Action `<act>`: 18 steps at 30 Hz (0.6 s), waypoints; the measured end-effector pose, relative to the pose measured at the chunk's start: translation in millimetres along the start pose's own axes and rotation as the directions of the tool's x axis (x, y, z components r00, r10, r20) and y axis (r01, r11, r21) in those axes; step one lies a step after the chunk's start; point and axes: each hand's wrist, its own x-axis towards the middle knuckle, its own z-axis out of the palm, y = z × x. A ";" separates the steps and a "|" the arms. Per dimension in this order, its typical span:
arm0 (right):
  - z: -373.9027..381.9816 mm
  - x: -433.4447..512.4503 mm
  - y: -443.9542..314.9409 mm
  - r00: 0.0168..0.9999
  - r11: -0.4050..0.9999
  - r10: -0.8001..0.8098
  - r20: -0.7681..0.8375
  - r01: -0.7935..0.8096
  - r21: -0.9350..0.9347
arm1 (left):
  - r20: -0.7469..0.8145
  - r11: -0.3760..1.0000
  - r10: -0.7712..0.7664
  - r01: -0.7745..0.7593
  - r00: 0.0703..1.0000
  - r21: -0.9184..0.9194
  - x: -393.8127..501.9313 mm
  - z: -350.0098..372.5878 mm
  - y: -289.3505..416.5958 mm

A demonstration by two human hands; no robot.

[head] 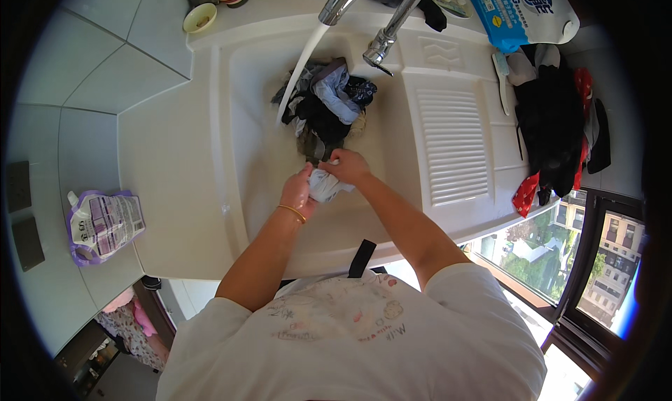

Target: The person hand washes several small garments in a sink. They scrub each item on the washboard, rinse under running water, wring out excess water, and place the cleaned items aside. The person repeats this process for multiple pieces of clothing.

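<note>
A wet white cloth (pixel 326 185) is bunched between my two hands, low over the basin of a white laundry sink (pixel 336 227). My left hand (pixel 298 191), with a gold-coloured bangle at the wrist, grips its left side. On the upper right, my right hand (pixel 347 166) pinches the same cloth. Just beyond my fingers lies a heap of wet clothes (pixel 325 107), black, grey and light blue. Water (pixel 302 72) runs from the chrome faucet (pixel 344 2) into the basin beside the heap.
The ribbed washboard (pixel 452 143) is right of the basin. Farther right lie a white brush (pixel 502 86) and dark and red clothes (pixel 551 128), below a blue-and-white detergent bag (pixel 525 17). A yellow bowl (pixel 200 18) stands at the back left; a purple-and-white pouch (pixel 105 225) is at far left.
</note>
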 end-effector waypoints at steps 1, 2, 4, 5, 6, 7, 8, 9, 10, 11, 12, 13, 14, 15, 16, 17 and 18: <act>-4.2 3.6 23.3 0.998 0.993 0.023 -0.060 -0.030 -0.117 | -0.081 1.000 -0.003 0.004 0.997 0.013 -1.4 -4.5 0.9; -6.4 9.6 42.9 0.985 0.977 -0.035 -0.171 -0.002 -0.213 | -0.178 0.994 0.038 -0.018 0.983 0.112 -2.3 -10.8 3.3; 8.3 11.8 58.1 0.914 0.972 0.172 -0.368 -0.218 -0.088 | -0.349 0.941 -0.012 0.128 0.937 0.313 3.7 -20.4 8.4; 17.3 8.7 58.1 0.815 0.928 0.312 -0.488 -0.372 -0.028 | -0.451 0.914 -0.013 0.194 0.892 0.356 10.0 -22.0 8.5; 38.1 2.7 43.0 0.831 0.948 0.256 -0.495 -0.315 -0.038 | -0.433 0.909 -0.108 0.265 0.895 0.321 16.6 -26.7 12.8; 53.1 -4.9 24.7 0.854 0.934 0.349 -0.386 -0.350 0.071 | -0.371 0.916 -0.199 0.307 0.907 0.260 25.0 -26.1 10.8; 70.6 -15.9 -0.7 0.877 0.878 0.433 -0.208 -0.358 0.316 | -0.224 0.908 -0.303 0.352 0.926 0.227 32.5 -29.1 12.7; 74.6 -22.2 -22.2 0.900 0.651 0.421 0.115 -0.388 0.652 | -0.187 0.935 -0.280 0.312 0.942 0.171 40.0 -27.8 9.2; 84.5 -35.9 -49.6 0.939 0.861 0.209 -0.272 -0.045 0.506 | -0.070 0.952 -0.271 0.278 0.960 0.130 45.4 -29.0 6.5; 84.3 -46.7 -72.6 0.771 0.926 -0.125 -0.625 0.317 0.205 | 0.005 0.980 -0.179 0.178 0.984 0.083 49.5 -28.3 2.0; 70.9 -48.1 -85.7 0.799 0.917 -0.134 -0.586 0.324 0.232 | 0.010 0.976 -0.171 0.168 0.985 0.139 50.7 -27.7 -4.7; 57.2 -51.2 -97.2 0.825 0.907 -0.143 -0.547 0.330 0.261 | -0.024 0.976 -0.083 0.086 0.996 0.201 49.9 -27.1 -9.4; 41.5 -48.1 -106.8 0.887 0.911 -0.156 -0.433 0.299 0.283 | -0.054 0.963 0.009 0.005 0.999 0.268 47.1 -24.6 -15.3; 29.5 -46.0 -114.4 0.898 0.906 0.012 -0.440 0.176 0.385 | -0.077 0.938 0.107 -0.075 0.991 0.339 42.1 -23.0 -18.8; 17.1 -41.4 -120.5 0.899 0.886 0.177 -0.401 0.032 0.463 | -0.081 0.896 0.209 -0.157 0.975 0.415 37.1 -18.7 -20.6; 13.3 -42.1 -125.7 0.861 0.871 0.249 -0.443 0.001 0.491 | -0.116 0.928 0.160 -0.110 0.980 0.356 30.1 -14.9 -22.0; 7.9 -37.3 -127.4 0.860 0.858 0.305 -0.410 -0.061 0.511 | -0.161 0.987 0.074 -0.050 0.984 0.150 23.8 -9.4 -20.4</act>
